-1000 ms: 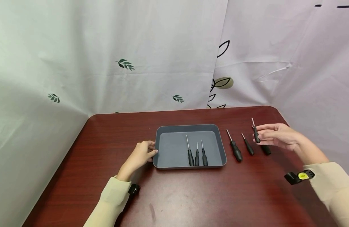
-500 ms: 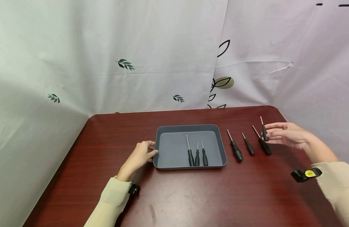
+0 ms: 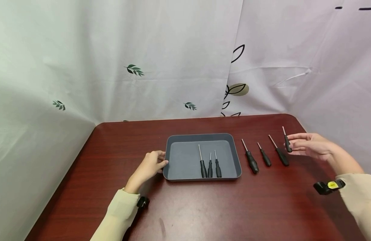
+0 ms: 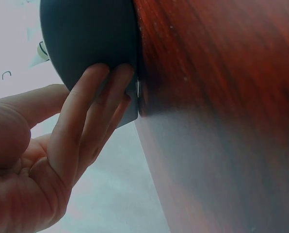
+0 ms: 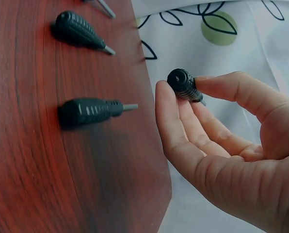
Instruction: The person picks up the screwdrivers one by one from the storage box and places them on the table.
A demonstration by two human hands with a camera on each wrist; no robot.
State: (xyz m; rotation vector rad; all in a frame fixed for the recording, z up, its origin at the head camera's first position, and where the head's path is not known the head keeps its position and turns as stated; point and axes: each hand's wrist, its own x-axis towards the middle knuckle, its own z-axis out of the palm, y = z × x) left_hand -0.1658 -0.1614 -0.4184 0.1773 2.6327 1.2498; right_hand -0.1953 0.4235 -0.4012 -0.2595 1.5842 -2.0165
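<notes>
Head view: A person's left hand (image 3: pixel 148 164) pinches the left wall of a gray tray (image 3: pixel 182 160) on a reddish-brown tabletop (image 3: pixel 188 207), while the right hand (image 3: pixel 312 145) holds a small black-handled screwdriver (image 3: pixel 288 144) near the far right corner, its shaft pointing away from the person. Three screwdrivers in the tray (image 3: pixel 210 169) lie side by side right of its middle, handles toward the near wall. Three screwdrivers on the tabletop (image 3: pixel 265 158) lie in a row between the tray and the right hand, the middle one the shortest. A pale, leaf-printed cloth (image 3: pixel 158 93) hangs behind; both sleeves (image 3: pixel 117 207) are cream.

Left wrist view: Nearly straight fingers (image 4: pixel 79 114) press flat on the tray's outer wall, just above the tabletop; the thumb passes behind the wall, its tip hidden.

Right wrist view: Thumb and fingertips pinch the ribbed handle of the held screwdriver, its butt facing the camera. Two screwdrivers lie on the tabletop beside the hand, apart from it, and another's shaft shows at the top edge.
</notes>
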